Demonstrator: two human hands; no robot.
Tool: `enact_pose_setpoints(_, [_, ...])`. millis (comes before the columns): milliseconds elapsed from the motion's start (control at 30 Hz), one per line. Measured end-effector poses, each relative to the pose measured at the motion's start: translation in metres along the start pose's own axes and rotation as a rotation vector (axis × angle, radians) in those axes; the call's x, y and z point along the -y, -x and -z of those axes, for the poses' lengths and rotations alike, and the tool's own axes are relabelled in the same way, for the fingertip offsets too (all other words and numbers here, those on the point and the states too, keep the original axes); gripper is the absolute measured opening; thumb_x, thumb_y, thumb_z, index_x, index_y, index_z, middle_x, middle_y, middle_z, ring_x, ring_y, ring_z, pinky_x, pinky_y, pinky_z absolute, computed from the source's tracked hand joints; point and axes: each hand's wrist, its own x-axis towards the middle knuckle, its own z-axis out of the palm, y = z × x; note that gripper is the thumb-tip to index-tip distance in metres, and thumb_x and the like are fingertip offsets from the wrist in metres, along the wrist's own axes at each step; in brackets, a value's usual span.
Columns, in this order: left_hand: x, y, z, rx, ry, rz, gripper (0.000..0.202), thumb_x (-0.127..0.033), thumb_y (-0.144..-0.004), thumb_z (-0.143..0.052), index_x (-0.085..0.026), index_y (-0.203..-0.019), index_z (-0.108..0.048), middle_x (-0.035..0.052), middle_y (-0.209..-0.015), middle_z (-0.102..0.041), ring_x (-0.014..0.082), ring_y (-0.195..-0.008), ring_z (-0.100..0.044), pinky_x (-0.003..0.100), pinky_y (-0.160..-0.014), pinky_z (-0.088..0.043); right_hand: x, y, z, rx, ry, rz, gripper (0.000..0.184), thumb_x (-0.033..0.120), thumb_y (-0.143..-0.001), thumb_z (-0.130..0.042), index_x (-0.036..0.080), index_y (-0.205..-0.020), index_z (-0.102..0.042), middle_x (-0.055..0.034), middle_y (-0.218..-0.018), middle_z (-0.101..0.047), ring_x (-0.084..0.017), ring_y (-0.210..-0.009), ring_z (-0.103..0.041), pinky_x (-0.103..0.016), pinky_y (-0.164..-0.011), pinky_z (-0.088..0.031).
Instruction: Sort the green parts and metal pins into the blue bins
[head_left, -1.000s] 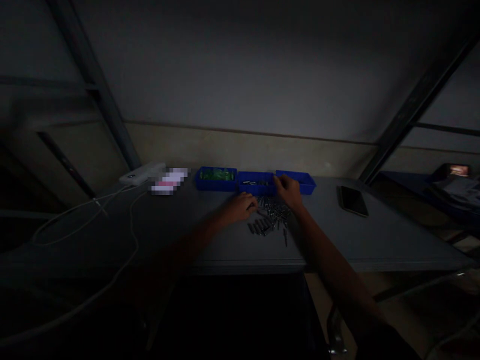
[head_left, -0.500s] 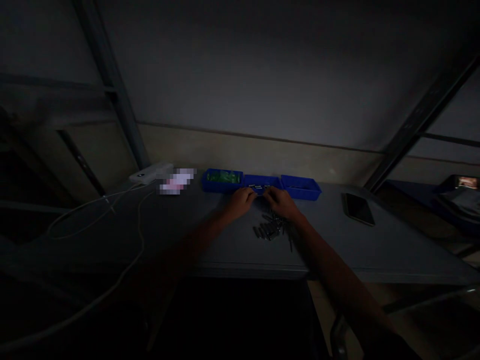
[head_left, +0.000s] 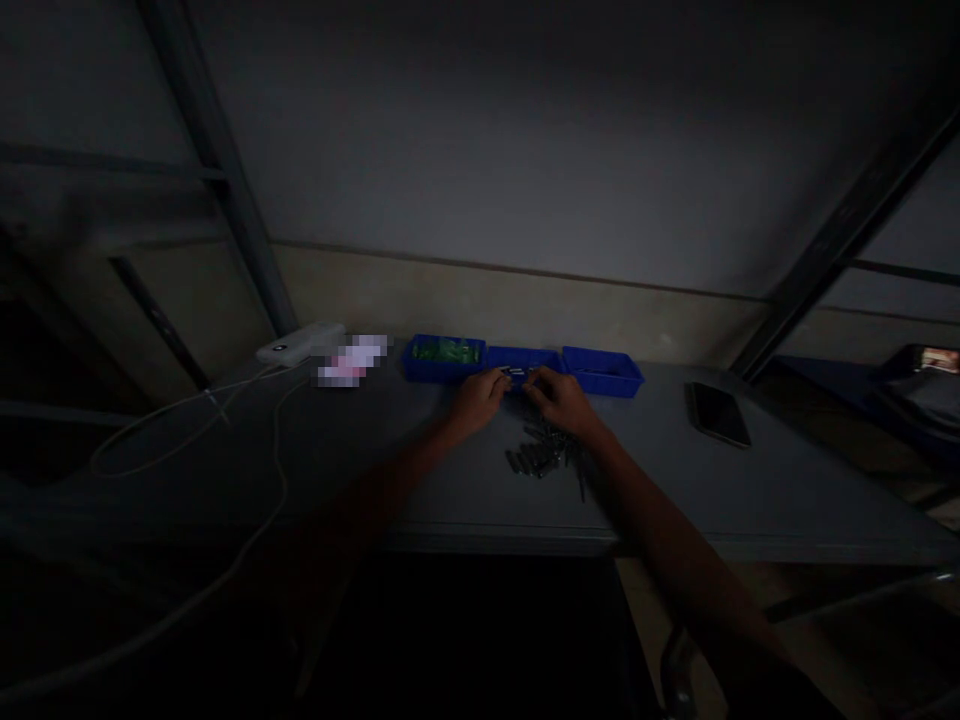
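My left hand [head_left: 480, 397] is closed in a pinch at the front of the middle blue bin [head_left: 523, 356]. Facing it, my right hand [head_left: 558, 398] is also closed, its fingertips a short gap away. What either hand pinches is too small and dark to make out. Small shiny metal pieces [head_left: 514, 371] show in the middle bin, just past my fingers. Below my right hand, a pile of dark metal parts [head_left: 534, 459] lies on the grey table [head_left: 450, 490], some of it hidden under the hand.
A left blue bin [head_left: 439, 373] holds green material, and a right blue bin [head_left: 602, 384] has dark items inside. Farther right lies a phone [head_left: 718, 414]. A white box-shaped device [head_left: 300, 344] with white cables [head_left: 279, 450] sits at the left. A wall backs the table.
My hands have drawn slightly apart, with a wider gap between the fingertips. The bins and the pile have stayed in place.
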Motion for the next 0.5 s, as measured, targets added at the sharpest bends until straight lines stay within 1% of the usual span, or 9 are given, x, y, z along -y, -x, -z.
enact_pose_setpoints(100, [0.0, 0.001, -0.001, 0.018, 0.016, 0.008, 0.025, -0.025, -0.088, -0.04, -0.014, -0.08, -0.061, 0.0035, -0.072, -0.066, 0.0128, -0.066, -0.059, 0.022, -0.065, -0.042, -0.002, -0.003, 0.005, -0.034, 0.052, -0.003, 0.023, 0.033, -0.086, -0.044, 0.017, -0.083, -0.06, -0.0021, -0.069, -0.062, -0.012, -0.058, -0.053, -0.022, -0.057, -0.034])
enact_pose_setpoints(167, [0.0, 0.003, -0.003, 0.055, 0.029, -0.005, 0.02, -0.026, -0.086, -0.044, -0.014, -0.085, -0.061, 0.0026, -0.073, -0.066, 0.0123, -0.066, -0.059, 0.022, -0.063, -0.042, -0.011, -0.006, 0.013, -0.151, 0.115, -0.102, 0.029, 0.037, -0.087, -0.04, 0.018, -0.081, -0.061, -0.0033, -0.07, -0.063, -0.013, -0.06, -0.055, -0.022, -0.059, -0.034])
enact_pose_setpoints(200, [0.0, 0.004, -0.005, 0.088, 0.033, -0.015, 0.018, -0.025, -0.085, -0.046, -0.015, -0.088, -0.061, 0.0021, -0.073, -0.065, 0.0121, -0.065, -0.059, 0.021, -0.062, -0.042, -0.018, -0.008, 0.018, -0.247, 0.16, -0.193, 0.032, 0.039, -0.087, -0.039, 0.017, -0.081, -0.062, -0.0042, -0.069, -0.064, -0.014, -0.061, -0.055, -0.023, -0.059, -0.034])
enact_pose_setpoints(267, [0.0, 0.006, -0.008, 0.171, 0.021, -0.041, 0.017, -0.024, -0.082, -0.05, -0.015, -0.092, -0.06, 0.0012, -0.073, -0.065, 0.0119, -0.066, -0.058, 0.021, -0.061, -0.042, -0.036, -0.008, 0.028, -0.47, 0.262, -0.45, 0.041, 0.044, -0.088, -0.033, 0.016, -0.085, -0.063, -0.0071, -0.071, -0.065, -0.016, -0.064, -0.057, -0.024, -0.059, -0.034])
enact_pose_setpoints(300, [0.0, 0.007, -0.01, 0.213, 0.003, -0.061, 0.017, -0.023, -0.081, -0.052, -0.015, -0.094, -0.06, 0.001, -0.074, -0.064, 0.012, -0.067, -0.058, 0.021, -0.062, -0.043, -0.047, -0.008, 0.032, -0.544, 0.298, -0.572, 0.046, 0.048, -0.088, -0.031, 0.015, -0.086, -0.064, -0.0087, -0.072, -0.065, -0.017, -0.067, -0.057, -0.025, -0.06, -0.034])
enact_pose_setpoints(333, [0.0, 0.008, -0.012, 0.247, -0.023, -0.084, 0.019, -0.023, -0.08, -0.053, -0.016, -0.096, -0.06, 0.0009, -0.075, -0.064, 0.0123, -0.069, -0.058, 0.022, -0.065, -0.043, -0.057, -0.006, 0.036, -0.58, 0.314, -0.664, 0.051, 0.052, -0.087, -0.03, 0.015, -0.085, -0.065, -0.0103, -0.074, -0.066, -0.019, -0.069, -0.058, -0.025, -0.06, -0.034])
enact_pose_setpoints(400, [-0.002, 0.011, -0.014, 0.293, -0.085, -0.133, 0.021, -0.023, -0.078, -0.055, -0.017, -0.098, -0.06, 0.0016, -0.08, -0.063, 0.0133, -0.074, -0.058, 0.023, -0.07, -0.044, -0.073, -0.001, 0.04, -0.576, 0.302, -0.787, 0.058, 0.057, -0.086, -0.027, 0.014, -0.083, -0.066, -0.0134, -0.076, -0.066, -0.02, -0.07, -0.058, -0.027, -0.059, -0.035])
enact_pose_setpoints(433, [-0.004, 0.012, -0.015, 0.31, -0.118, -0.149, 0.02, -0.023, -0.078, -0.055, -0.018, -0.097, -0.06, 0.0022, -0.083, -0.062, 0.0139, -0.076, -0.058, 0.024, -0.073, -0.044, -0.078, 0.001, 0.041, -0.568, 0.288, -0.817, 0.06, 0.058, -0.085, -0.026, 0.014, -0.082, -0.067, -0.0142, -0.077, -0.067, -0.021, -0.07, -0.058, -0.027, -0.059, -0.035])
enact_pose_setpoints(500, [-0.007, 0.013, -0.015, 0.329, -0.171, -0.161, 0.017, -0.024, -0.079, -0.054, -0.019, -0.094, -0.061, 0.0036, -0.088, -0.061, 0.0153, -0.081, -0.058, 0.026, -0.076, -0.044, -0.08, 0.003, 0.039, -0.546, 0.261, -0.808, 0.062, 0.059, -0.085, -0.026, 0.013, -0.082, -0.067, -0.0148, -0.077, -0.067, -0.02, -0.068, -0.058, -0.027, -0.058, -0.034])
